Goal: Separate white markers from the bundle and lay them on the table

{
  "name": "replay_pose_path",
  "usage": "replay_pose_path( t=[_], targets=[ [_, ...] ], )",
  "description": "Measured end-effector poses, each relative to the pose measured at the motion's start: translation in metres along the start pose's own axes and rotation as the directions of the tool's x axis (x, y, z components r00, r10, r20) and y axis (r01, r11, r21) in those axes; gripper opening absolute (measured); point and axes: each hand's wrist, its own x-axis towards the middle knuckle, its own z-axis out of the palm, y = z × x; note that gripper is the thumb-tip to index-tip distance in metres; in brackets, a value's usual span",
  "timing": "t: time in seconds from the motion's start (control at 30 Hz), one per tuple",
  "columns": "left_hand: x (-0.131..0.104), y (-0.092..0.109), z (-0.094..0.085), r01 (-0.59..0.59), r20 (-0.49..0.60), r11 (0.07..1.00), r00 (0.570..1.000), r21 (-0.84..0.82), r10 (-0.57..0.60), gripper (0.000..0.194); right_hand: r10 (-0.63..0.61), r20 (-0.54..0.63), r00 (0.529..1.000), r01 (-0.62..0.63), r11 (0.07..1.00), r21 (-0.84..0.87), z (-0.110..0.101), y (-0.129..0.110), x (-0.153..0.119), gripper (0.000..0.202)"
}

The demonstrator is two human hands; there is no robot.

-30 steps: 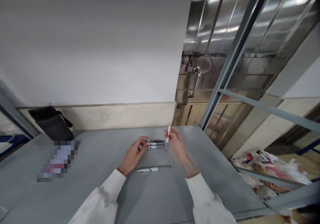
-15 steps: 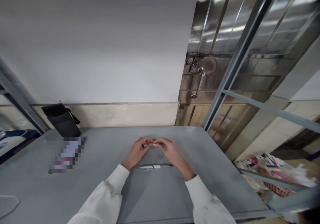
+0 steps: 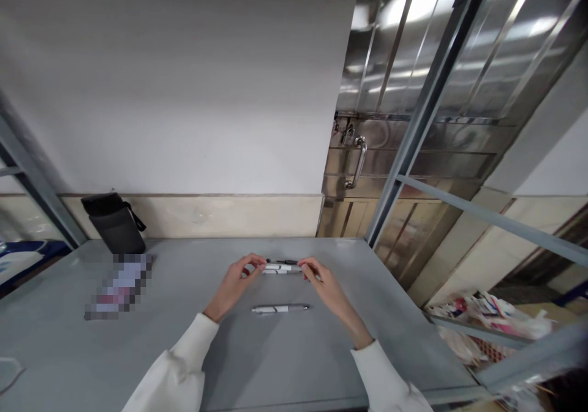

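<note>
Between my hands a white-and-grey pen (image 3: 278, 267) lies crosswise. My left hand (image 3: 235, 284) pinches its left end with thumb and fingertips. At its other end, the thumb and fingers of my right hand (image 3: 324, 282) close on the tip. Just behind it shows a dark pen (image 3: 285, 262), partly hidden by the fingers. A pale edge under the held pen may be another pen or a reflection; I cannot tell. Nearer to me, a second white-and-grey pen (image 3: 280, 308) rests flat on the grey table (image 3: 280, 363), apart from both hands.
A black bottle (image 3: 114, 225) with a strap leans at the back left. In front of it lies a blurred-out phone-like object (image 3: 119, 286). Metal posts (image 3: 390, 198) rise at the table's sides. Bags (image 3: 491, 314) sit on a shelf at the right.
My hands have moved apart, and the pen between them now shows along its length, with the dark pen behind it. The camera view has tilted up slightly.
</note>
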Motion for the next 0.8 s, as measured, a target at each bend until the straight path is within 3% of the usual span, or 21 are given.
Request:
replay_pose_path(
  t=[0.17, 0.37, 0.67, 0.8],
  targets=[
    [-0.019, -0.009, -0.002, 0.013, 0.116, 0.996, 0.993, 0.083, -0.023, 0.029, 0.013, 0.114, 0.993, -0.01, 1.0, -0.024, -0.003, 0.003, -0.017, 0.023],
    [-0.039, -0.017, -0.007, -0.095, 0.279, 0.97, 0.96, 0.224, 0.03, 0.022, -0.013, 0.161, 0.987, 0.035, 0.991, -0.132, 0.007, 0.009, -0.037, 0.014],
    [-0.055, -0.007, -0.01, -0.153, 0.338, 0.956, 0.939, 0.249, 0.062, 0.01, 0.021, 0.192, 0.981, 0.016, 0.982, -0.191, 0.003, -0.003, -0.054, 0.009],
    [-0.06, -0.002, -0.01, -0.149, 0.37, 0.952, 0.928, 0.266, 0.042, 0.014, 0.037, 0.197, 0.98, 0.007, 0.977, -0.215, -0.001, -0.003, -0.062, 0.013]
  ],
)
